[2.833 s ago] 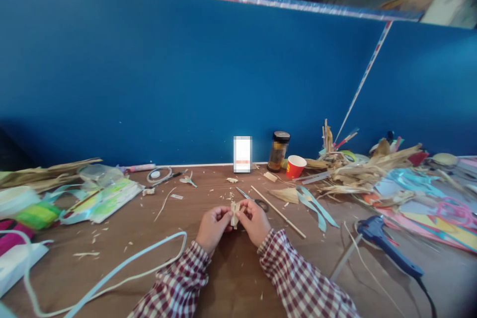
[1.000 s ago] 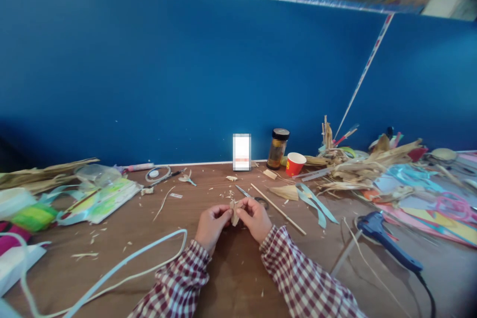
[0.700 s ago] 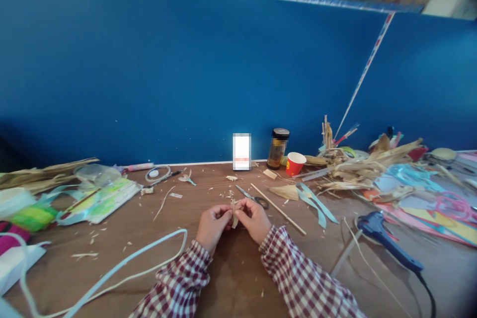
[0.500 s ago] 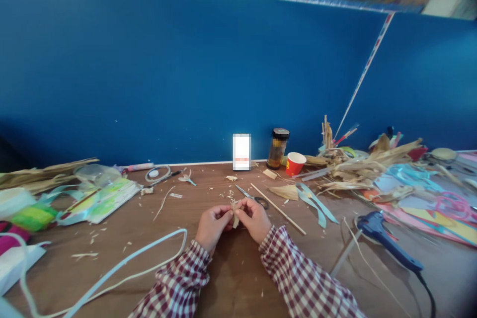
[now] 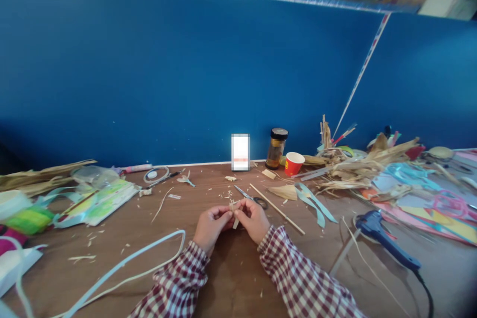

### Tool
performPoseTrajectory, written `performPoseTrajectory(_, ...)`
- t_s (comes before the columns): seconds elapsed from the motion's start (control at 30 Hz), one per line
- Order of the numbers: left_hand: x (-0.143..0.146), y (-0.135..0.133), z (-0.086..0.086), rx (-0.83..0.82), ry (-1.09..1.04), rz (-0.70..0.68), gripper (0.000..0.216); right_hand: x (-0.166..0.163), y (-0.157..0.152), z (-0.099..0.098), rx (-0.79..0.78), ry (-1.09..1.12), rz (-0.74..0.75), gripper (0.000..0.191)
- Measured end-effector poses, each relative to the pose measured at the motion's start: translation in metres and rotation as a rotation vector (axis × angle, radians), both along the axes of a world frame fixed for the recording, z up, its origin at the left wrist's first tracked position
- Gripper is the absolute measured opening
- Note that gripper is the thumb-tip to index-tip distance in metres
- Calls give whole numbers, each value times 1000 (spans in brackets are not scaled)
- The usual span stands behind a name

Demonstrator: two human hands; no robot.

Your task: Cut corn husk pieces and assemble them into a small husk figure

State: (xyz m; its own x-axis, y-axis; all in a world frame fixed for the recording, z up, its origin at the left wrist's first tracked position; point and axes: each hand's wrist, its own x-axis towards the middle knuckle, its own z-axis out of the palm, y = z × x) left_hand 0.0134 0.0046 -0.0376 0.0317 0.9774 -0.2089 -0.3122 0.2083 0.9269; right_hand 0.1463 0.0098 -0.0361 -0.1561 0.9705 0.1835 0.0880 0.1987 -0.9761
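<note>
Close together over the middle of the table, my left hand (image 5: 211,225) and my right hand (image 5: 255,219) both pinch a small pale strip of dried husk (image 5: 235,223). Its lower end shows below my thumbs; the fingers hide most of the rest. Just beyond my right hand lies a pair of scissors (image 5: 246,193) with dark handles, partly covered by the fingers. A thin wooden stick (image 5: 276,207) rests on the table to the right of that hand. Small pale scraps (image 5: 226,196) are scattered beyond my fingertips.
A lidded jar of brown liquid (image 5: 276,150) and a red paper cup (image 5: 294,163) stand near the blue partition (image 5: 186,69). At right are a blue glue gun (image 5: 387,238), light-blue ribbon (image 5: 315,204) and piled dried husks (image 5: 357,169). A white cord (image 5: 137,274) loops at left.
The husk strip has turned slightly between my fingertips, and less of it shows above the thumbs. Both hands stay in nearly the same place; the whole view has shifted a little.
</note>
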Motion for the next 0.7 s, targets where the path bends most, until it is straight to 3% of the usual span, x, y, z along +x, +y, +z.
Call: performPoseTrajectory(0.7, 0, -2, 1, -16, -11, 10, 31, -1, -1, 4, 9, -30, -25, 8)
